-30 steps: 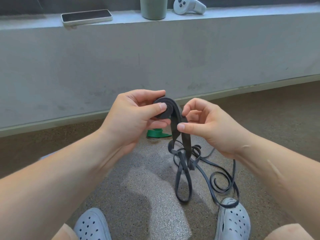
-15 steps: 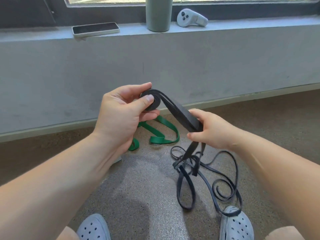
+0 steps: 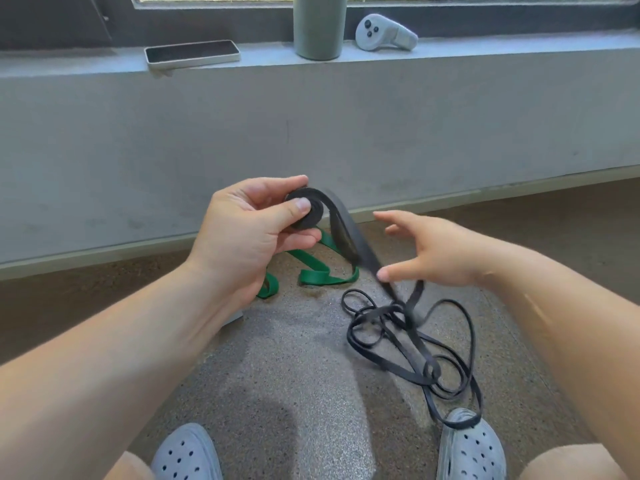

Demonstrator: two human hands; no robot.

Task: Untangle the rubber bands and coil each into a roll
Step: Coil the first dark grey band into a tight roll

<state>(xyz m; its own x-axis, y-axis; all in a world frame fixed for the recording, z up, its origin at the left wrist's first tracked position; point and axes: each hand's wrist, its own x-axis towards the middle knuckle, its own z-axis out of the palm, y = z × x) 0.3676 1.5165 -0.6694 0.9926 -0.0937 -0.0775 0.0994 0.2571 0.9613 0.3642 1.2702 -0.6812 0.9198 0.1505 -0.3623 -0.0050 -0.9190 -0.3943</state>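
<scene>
My left hand (image 3: 249, 233) pinches a small coiled roll of black rubber band (image 3: 306, 211) between thumb and fingers, held above the floor. From the roll a flat black strap (image 3: 349, 233) runs down to the right into a loose black tangle (image 3: 408, 337) on the floor. My right hand (image 3: 433, 251) hovers just right of the strap with fingers spread, its thumb tip touching or nearly touching the strap. A green rubber band (image 3: 311, 271) lies on the floor behind my left hand, partly hidden by it.
A grey low wall with a ledge (image 3: 519, 53) holds a phone (image 3: 192, 55), a green tumbler (image 3: 319, 26) and a white controller (image 3: 384, 32). Two grey perforated shoes (image 3: 471, 445) sit at the bottom; the black tangle reaches the right one.
My right hand has let go of the black strap and opened its fingers. The view has tilted up, showing more of the ledge and the green band.
</scene>
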